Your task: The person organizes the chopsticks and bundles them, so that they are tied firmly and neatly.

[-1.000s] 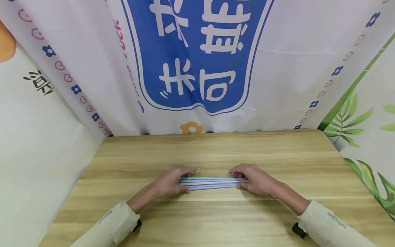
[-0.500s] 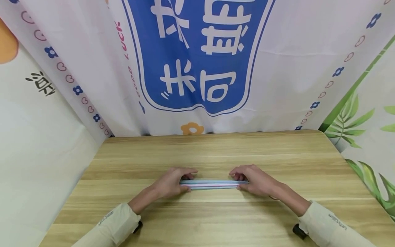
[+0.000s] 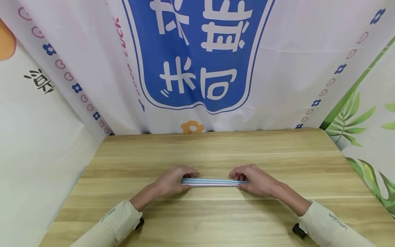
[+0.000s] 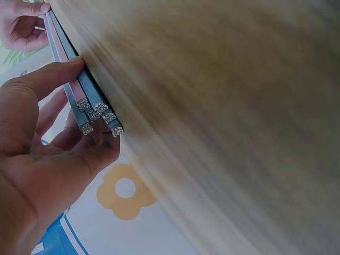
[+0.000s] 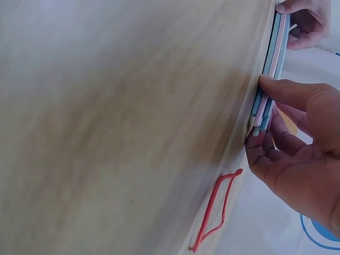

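Several pastel blue and pink chopsticks (image 3: 213, 183) lie side by side in a bundle across the middle of the table. My left hand (image 3: 171, 181) grips their left ends between thumb and fingers. In the left wrist view, the square ends of the chopsticks (image 4: 98, 110) show a silvery pattern. At the other side, my right hand (image 3: 256, 180) pinches the bundle near its narrower tips, with the thumb on the near side and fingers behind. The right wrist view shows the tips of the chopsticks (image 5: 264, 114) poking past the thumb, close over the tabletop.
A thin red loop (image 5: 212, 212), like a rubber band, lies beside my right hand. The wooden table (image 3: 203, 219) backs onto a white cloth with a blue printed panel (image 3: 197, 51). Printed cloths also hang at left and right.
The bundle has become narrower as the chopsticks draw together between the hands. My left hand has shifted slightly right; the right hand stays nearly in place.
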`<state>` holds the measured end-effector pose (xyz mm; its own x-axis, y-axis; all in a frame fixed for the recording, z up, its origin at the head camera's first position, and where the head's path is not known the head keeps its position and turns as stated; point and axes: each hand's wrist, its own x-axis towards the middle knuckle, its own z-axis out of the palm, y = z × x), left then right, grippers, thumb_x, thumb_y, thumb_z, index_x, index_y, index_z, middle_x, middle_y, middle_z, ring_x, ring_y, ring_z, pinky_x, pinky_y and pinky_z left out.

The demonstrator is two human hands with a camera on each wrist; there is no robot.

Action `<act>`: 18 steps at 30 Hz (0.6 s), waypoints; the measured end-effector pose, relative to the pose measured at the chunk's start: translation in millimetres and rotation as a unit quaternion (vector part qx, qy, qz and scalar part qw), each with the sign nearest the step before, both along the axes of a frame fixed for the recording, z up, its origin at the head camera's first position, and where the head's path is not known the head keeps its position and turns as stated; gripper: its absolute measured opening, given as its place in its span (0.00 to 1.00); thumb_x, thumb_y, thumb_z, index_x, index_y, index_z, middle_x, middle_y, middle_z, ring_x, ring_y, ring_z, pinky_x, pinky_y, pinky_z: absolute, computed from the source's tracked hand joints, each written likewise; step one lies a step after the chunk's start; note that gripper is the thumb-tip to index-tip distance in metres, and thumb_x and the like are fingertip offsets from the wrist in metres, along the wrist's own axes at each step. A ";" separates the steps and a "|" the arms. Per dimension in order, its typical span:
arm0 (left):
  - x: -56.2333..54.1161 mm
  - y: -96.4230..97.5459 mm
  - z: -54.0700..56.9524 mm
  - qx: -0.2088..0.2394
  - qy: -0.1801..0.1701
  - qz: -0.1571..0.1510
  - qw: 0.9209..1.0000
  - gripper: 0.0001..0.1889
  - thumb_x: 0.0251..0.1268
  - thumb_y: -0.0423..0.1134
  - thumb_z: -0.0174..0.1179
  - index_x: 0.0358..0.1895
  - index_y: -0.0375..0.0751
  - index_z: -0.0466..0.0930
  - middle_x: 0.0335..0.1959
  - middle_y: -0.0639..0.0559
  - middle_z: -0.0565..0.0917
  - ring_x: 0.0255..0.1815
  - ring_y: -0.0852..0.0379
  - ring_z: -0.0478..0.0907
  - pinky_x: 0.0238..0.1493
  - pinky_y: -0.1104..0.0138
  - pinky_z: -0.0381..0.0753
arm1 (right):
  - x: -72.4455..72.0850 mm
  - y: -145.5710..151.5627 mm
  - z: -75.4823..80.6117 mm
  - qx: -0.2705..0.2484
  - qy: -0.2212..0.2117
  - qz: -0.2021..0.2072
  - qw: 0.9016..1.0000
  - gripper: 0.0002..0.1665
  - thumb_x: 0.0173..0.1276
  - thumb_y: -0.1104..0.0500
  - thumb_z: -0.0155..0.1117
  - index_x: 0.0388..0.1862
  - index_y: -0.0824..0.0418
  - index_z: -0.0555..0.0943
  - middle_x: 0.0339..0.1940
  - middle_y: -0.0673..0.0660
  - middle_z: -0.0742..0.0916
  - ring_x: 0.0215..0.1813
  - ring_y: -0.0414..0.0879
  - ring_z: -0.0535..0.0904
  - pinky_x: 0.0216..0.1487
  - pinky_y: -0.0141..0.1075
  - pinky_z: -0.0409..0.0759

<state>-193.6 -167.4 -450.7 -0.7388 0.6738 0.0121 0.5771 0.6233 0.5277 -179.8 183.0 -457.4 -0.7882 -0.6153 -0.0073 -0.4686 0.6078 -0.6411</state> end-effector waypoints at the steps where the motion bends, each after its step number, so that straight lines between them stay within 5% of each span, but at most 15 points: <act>1: -0.6 1.1 0.4 -0.001 -0.003 -0.002 1.000 0.24 0.64 0.30 0.76 0.64 0.39 0.86 0.51 0.50 0.92 0.49 0.59 0.86 0.52 0.63 0.86 | 0.3 0.5 0.3 0.001 -0.003 -0.001 1.000 0.19 0.70 0.66 0.75 0.59 0.60 0.87 0.45 0.47 0.90 0.46 0.37 0.83 0.48 0.34 0.85; 10: -4.9 7.9 2.1 -0.006 -0.017 -0.010 1.000 0.20 0.66 0.29 0.74 0.61 0.38 0.88 0.51 0.50 0.92 0.47 0.61 0.84 0.48 0.68 0.84 | 2.3 1.9 5.2 0.027 0.015 -0.002 1.000 0.11 0.71 0.64 0.75 0.50 0.54 0.90 0.44 0.46 0.89 0.44 0.36 0.81 0.46 0.32 0.81; 18: -0.6 5.9 0.8 -0.027 -0.004 -0.006 1.000 0.21 0.66 0.28 0.72 0.62 0.40 0.88 0.57 0.49 0.91 0.54 0.57 0.85 0.53 0.64 0.84 | 1.6 -1.5 1.8 0.006 0.006 0.006 1.000 0.09 0.70 0.66 0.75 0.44 0.52 0.90 0.42 0.47 0.87 0.40 0.36 0.78 0.41 0.30 0.79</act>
<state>-194.2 -161.5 -450.0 -0.7299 0.6829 -0.0311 0.5810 0.6437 0.4982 -178.2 181.5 -455.6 -0.7810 -0.6245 -0.0055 -0.4833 0.6100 -0.6280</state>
